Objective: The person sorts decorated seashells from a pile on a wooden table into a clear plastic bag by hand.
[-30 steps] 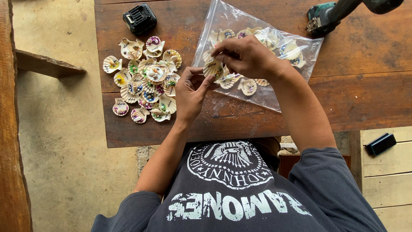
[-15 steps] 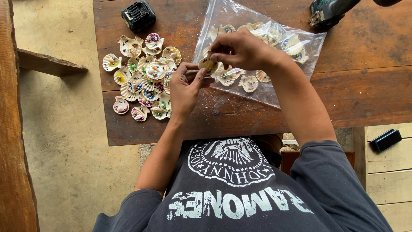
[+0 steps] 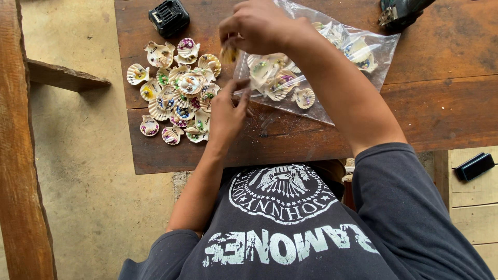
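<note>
My right hand point(image 3: 257, 26) is raised over the dark wooden table point(image 3: 441, 109) and pinches a small decorated shell point(image 3: 228, 54) at the mouth of a clear plastic bag point(image 3: 332, 78). More painted scallop shells point(image 3: 277, 78) lie inside the bag. My left hand point(image 3: 226, 111) rests on the table and grips the bag's open left edge with its fingertips. Just left of both hands lies a loose pile of decorated shells point(image 3: 176, 88), with coloured beads in their hollows.
A black battery pack point(image 3: 168, 15) sits at the table's far edge above the pile. A power tool point(image 3: 399, 11) lies at the top right, touching the bag. A small black object point(image 3: 476, 166) rests on pale planks at right. A wooden beam point(image 3: 21, 155) runs along the left over concrete floor.
My right hand has come up and leftward out of the bag with one shell. My left hand has dropped from that shell to the bag's edge.
</note>
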